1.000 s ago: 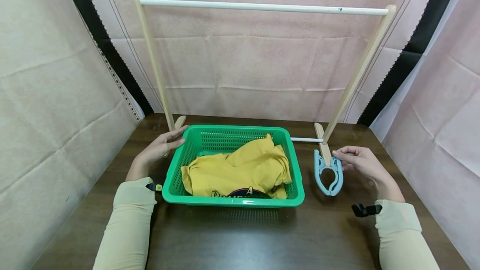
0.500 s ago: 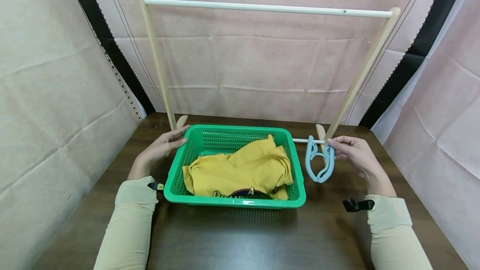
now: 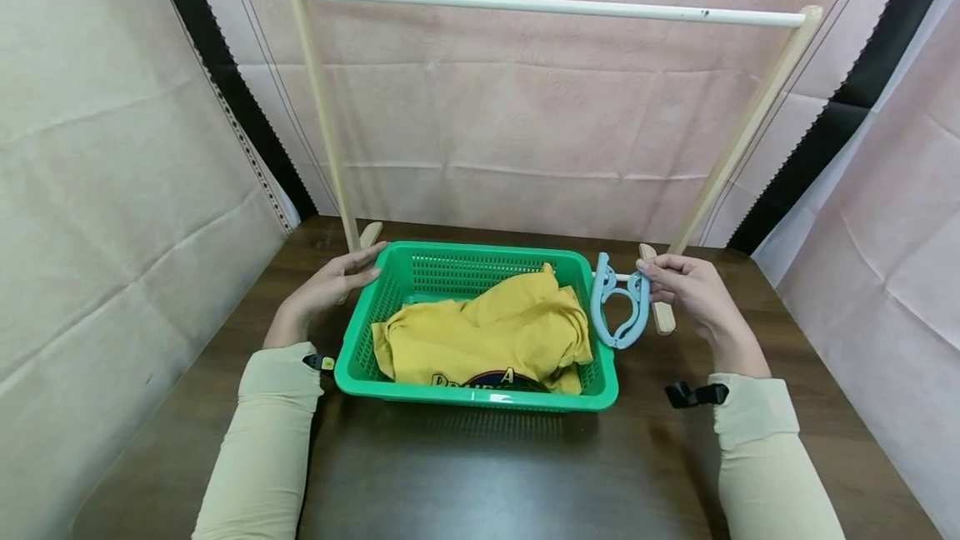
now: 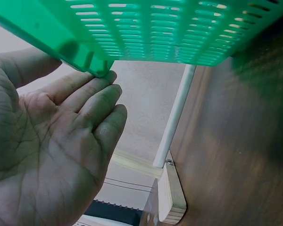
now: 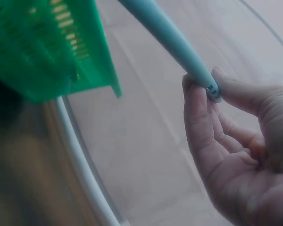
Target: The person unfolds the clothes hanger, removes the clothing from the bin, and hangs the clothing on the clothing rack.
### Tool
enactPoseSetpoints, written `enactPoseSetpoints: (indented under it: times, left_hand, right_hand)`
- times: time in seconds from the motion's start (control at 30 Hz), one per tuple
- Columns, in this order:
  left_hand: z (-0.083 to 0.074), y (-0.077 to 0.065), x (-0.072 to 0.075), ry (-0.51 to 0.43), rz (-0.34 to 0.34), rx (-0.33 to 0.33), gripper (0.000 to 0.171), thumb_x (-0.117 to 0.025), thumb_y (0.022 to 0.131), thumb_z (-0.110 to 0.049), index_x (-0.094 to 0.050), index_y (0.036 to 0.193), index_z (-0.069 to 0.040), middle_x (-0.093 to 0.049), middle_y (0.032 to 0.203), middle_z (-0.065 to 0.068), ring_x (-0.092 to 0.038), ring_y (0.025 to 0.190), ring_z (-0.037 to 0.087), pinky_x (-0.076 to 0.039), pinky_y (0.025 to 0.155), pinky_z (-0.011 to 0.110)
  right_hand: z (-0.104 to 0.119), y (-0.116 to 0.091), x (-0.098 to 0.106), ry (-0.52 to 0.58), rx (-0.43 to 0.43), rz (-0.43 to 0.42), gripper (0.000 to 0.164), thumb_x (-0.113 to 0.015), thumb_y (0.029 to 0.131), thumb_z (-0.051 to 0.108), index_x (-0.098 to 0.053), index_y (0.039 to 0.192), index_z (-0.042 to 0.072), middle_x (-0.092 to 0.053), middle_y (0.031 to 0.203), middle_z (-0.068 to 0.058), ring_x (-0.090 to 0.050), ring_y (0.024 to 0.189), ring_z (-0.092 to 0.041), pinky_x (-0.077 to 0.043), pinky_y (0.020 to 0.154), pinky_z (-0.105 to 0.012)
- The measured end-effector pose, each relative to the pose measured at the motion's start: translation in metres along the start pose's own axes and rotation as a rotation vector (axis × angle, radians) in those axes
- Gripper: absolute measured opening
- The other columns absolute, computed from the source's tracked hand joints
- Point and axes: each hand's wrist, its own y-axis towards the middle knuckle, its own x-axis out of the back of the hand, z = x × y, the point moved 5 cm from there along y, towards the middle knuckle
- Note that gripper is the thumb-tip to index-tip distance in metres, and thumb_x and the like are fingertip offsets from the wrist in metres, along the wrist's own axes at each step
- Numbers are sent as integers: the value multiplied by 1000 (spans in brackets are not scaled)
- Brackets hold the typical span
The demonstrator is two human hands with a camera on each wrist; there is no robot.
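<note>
A green plastic basket (image 3: pixel 480 396) stands on the table with a crumpled yellow T-shirt (image 3: pixel 480 332) in it, dark print towards the front. My left hand (image 3: pixel 330 286) touches the basket's left rim; in the left wrist view its fingers are nearly straight, fingertips at the rim's corner. Between thumb and fingers my right hand (image 3: pixel 693 286) pinches one end of a light blue folding clothes hanger (image 3: pixel 597 300), which is folded up. The hanger overlaps the basket's right rim in the head view. In the right wrist view the hanger (image 5: pixel 174 44) slants up and away from the pinch.
Behind the basket rises a wooden rack (image 3: pixel 318 98) with a white top bar (image 3: pixel 517 3) and a lower bar (image 4: pixel 177 113). Its wooden feet (image 3: pixel 663 319) rest on the brown table (image 3: pixel 465 473). Pale cloth walls (image 3: pixel 90 190) surround the table.
My right hand has carried the blue hanger leftward and slightly up, from beside the rack's right foot to the basket's right edge. The left hand stays at the basket rim.
</note>
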Motion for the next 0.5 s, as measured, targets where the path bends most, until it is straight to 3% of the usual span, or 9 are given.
enactPoseSetpoints:
  times: [0.1, 0.5]
  left_hand:
    - [2, 0, 0, -6, 1, -13, 63, -55, 105, -34, -27, 160, -23, -16, 167, 6, -15, 152, 32, -19, 117, 60]
    - [1, -1, -1, 16, -11, -17, 62, -53, 106, -33, -27, 160, -22, -16, 167, 7, -12, 152, 33, -17, 117, 62]
  right_hand:
    - [3, 3, -7, -35, -16, -9, 26, -72, 95, 23, -69, 101, -2, -72, 85, -2, -70, 73, -14, -59, 69, -27]
    - [10, 18, -37, 42, -13, 26, 25, -73, 95, 23, -69, 99, -1, -71, 86, -4, -69, 74, -15, -59, 70, -29]
